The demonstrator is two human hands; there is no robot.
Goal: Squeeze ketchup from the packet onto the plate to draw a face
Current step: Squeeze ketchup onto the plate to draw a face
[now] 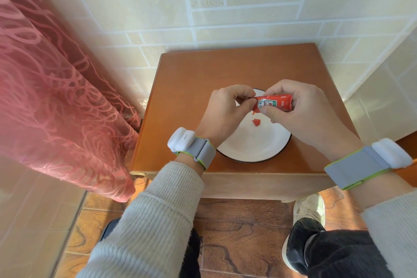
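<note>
The right hand (pixel 300 108) has its fingers (pixel 267 111) clamped on the ketchup packet (pixel 274 103), while the left hand (pixel 228 106) pinches the packet's torn end. Just below that end, one ketchup blob (pixel 256 122) lies on the white plate (pixel 252 146), which rests on the table (pixel 180 97). The drawing looks barely begun; the next move calls for a steady squeeze while shifting the packet's open end to a fresh spot.
</note>
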